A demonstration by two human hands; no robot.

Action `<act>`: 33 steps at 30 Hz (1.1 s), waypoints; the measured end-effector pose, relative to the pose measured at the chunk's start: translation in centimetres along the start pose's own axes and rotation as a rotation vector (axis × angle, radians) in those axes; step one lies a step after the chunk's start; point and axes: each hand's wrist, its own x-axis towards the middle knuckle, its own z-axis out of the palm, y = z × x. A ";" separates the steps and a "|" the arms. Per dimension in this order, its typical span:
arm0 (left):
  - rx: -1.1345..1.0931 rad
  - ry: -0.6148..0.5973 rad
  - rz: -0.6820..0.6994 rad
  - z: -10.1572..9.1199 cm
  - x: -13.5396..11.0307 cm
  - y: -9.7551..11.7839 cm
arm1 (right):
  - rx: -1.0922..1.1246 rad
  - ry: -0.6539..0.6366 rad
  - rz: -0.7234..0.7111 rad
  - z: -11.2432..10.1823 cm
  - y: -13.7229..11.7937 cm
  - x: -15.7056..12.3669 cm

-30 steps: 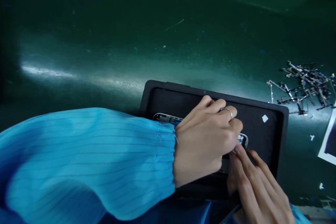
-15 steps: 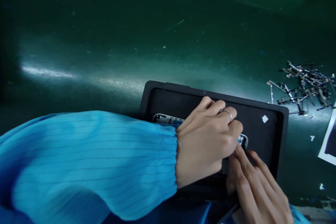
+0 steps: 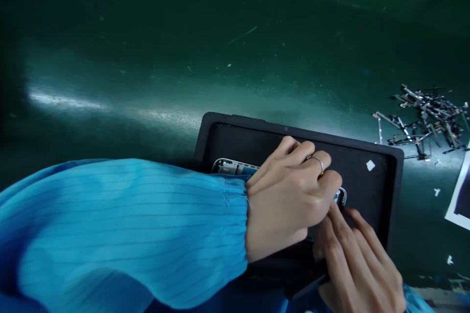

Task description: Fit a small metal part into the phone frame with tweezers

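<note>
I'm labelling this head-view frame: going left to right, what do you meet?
Blue sleeve → left hand → right hand → white scrap in the black tray → pile of small metal parts → white-edged sheet.

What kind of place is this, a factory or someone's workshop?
Probably an electronics assembly bench. The left hand and right hand work on a phone frame in a black tray; striped blue sleeve; small metal parts on a green mat.
</note>
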 end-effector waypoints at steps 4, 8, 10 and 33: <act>-0.016 0.006 0.015 0.1 0.0 -0.2 | -0.021 -0.075 -0.127 -0.6 0.6 0.4; -0.004 0.014 0.041 0.2 0.0 -0.3 | -0.025 -0.061 -0.125 -0.6 0.8 0.4; 0.012 0.012 0.047 0.2 0.0 -0.4 | -0.025 -0.075 -0.144 -0.5 0.8 0.4; -0.006 0.059 0.099 0.5 0.1 -0.8 | -0.052 -0.090 -0.147 -0.9 0.8 0.4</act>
